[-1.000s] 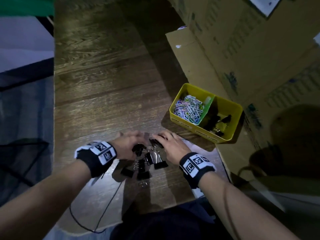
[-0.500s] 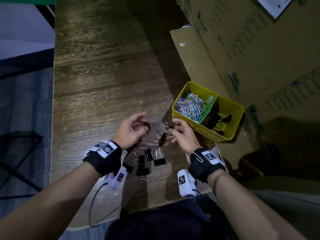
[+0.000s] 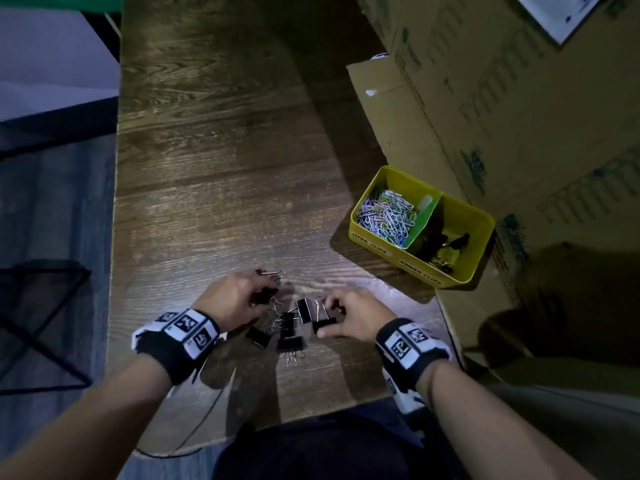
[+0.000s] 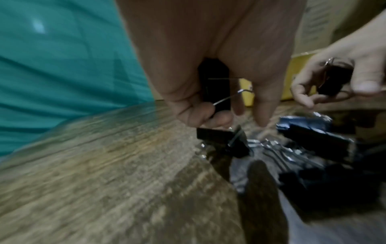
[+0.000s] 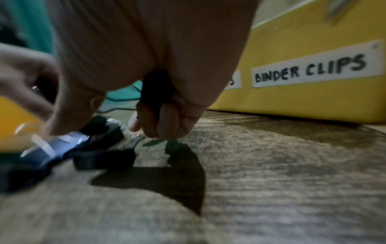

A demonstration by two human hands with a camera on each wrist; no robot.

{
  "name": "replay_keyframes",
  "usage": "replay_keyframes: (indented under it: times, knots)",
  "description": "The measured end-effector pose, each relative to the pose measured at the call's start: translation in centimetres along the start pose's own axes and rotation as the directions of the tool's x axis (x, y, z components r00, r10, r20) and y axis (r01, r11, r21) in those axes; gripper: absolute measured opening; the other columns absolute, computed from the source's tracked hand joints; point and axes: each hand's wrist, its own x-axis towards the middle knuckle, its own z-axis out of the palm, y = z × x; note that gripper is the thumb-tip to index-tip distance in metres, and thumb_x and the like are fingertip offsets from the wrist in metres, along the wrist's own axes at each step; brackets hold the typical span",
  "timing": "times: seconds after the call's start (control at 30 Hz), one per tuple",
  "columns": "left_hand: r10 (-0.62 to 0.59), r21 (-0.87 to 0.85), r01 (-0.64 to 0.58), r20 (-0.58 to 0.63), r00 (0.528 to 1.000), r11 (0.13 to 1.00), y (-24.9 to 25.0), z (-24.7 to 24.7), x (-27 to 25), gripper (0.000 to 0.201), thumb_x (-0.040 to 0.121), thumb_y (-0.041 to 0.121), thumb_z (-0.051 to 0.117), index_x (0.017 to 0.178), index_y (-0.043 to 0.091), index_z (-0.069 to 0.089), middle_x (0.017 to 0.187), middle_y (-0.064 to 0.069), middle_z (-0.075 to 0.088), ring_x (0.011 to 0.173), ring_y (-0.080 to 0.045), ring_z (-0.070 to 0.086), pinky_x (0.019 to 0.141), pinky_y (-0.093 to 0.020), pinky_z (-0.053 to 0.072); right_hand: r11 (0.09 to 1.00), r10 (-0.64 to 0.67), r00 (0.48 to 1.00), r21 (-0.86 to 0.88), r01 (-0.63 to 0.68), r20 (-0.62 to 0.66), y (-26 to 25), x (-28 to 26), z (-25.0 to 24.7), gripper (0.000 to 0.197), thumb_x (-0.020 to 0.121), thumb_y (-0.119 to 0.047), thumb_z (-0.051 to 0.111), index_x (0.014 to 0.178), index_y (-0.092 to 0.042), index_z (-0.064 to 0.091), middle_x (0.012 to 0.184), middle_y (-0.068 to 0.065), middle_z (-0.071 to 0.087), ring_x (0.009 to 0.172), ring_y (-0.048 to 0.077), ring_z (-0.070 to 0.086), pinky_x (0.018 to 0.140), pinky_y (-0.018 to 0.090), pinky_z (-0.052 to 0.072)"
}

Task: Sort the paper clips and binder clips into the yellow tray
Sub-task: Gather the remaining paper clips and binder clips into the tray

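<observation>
A pile of black binder clips [image 3: 288, 330] lies on the wooden table [image 3: 214, 174] between my hands. My left hand [image 3: 250, 293] is at the pile's left, its fingers curled round a black binder clip [image 4: 215, 85] whose wire handle sticks out. My right hand [image 3: 341, 315] is at the pile's right and grips another black binder clip [image 5: 156, 92]; its thumb lies beside a clip [image 3: 324, 323] on the table. The yellow tray [image 3: 375, 244] stands farther right, with coloured paper clips [image 3: 386, 216] in its left compartment and black binder clips [image 3: 445, 244] in its right one, labelled BINDER CLIPS [image 5: 309, 71].
Large cardboard boxes [image 3: 502, 116] stand along the right, right behind the tray. The table's left edge [image 3: 116, 237] drops to a grey floor. A thin black cable [image 3: 204, 424] hangs over the near edge by my left arm.
Half a second ago both hands were raised forward of the pile with clips in their fingers. They have come back down beside the pile, still holding clips.
</observation>
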Motion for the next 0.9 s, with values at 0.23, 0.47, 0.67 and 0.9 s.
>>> replay_keyframes:
  times: [0.23, 0.47, 0.67, 0.9]
  knots:
    - [-0.104, 0.097, 0.106, -0.019, 0.994, 0.990, 0.4, 2.7, 0.7, 0.042, 0.089, 0.028, 0.055, 0.131, 0.026, 0.048, 0.119, -0.006, 0.050, 0.093, -0.029, 0.062, 0.073, -0.038, 0.052, 0.980, -0.044, 0.999, -0.196, 0.045, 0.008, -0.6, -0.6, 1.9, 0.053, 0.080, -0.027, 0.073, 0.127, -0.017, 0.050, 0.133, 0.007, 0.045, 0.112, 0.026, 0.054, 0.091, 0.034, 0.046]
    - [-0.189, -0.165, 0.157, -0.203, 0.961, 0.974, -0.4, 1.5, 1.6, 0.016, 0.087, 0.015, 0.059, 0.101, 0.020, 0.063, 0.095, -0.002, 0.064, 0.084, -0.025, 0.061, 0.072, -0.033, 0.049, 0.996, 0.040, 0.996, -0.077, -0.046, -0.084, 0.5, -0.8, 0.6, 0.036, 0.088, -0.036, 0.063, 0.118, -0.018, 0.057, 0.120, 0.005, 0.057, 0.110, 0.023, 0.056, 0.093, 0.033, 0.046]
    - [-0.367, -0.919, 0.146, 0.002, 0.930, 0.366, 2.7, -3.0, 2.6, 0.014, 0.084, 0.002, 0.061, 0.085, 0.015, 0.066, 0.075, -0.004, 0.067, 0.061, -0.013, 0.060, 0.049, -0.020, 0.050, 0.815, 0.117, 0.929, 0.568, 0.112, -0.350, 1.0, -4.1, -3.8, 0.011, 0.092, -0.029, 0.059, 0.085, -0.027, 0.068, 0.070, -0.010, 0.064, 0.069, 0.008, 0.058, 0.069, 0.028, 0.045]
    - [-0.078, -0.970, 0.213, 0.205, 0.976, 0.114, 15.1, -6.2, 7.8, 0.007, 0.088, 0.003, 0.056, 0.090, 0.006, 0.062, 0.085, -0.011, 0.066, 0.065, -0.031, 0.068, 0.060, -0.032, 0.059, 0.493, 0.523, 0.678, 0.833, 0.253, -0.516, 1.0, -5.0, -9.2, 0.029, 0.092, -0.025, 0.058, 0.066, -0.016, 0.063, 0.060, -0.001, 0.056, 0.046, 0.008, 0.046, 0.043, 0.022, 0.035]
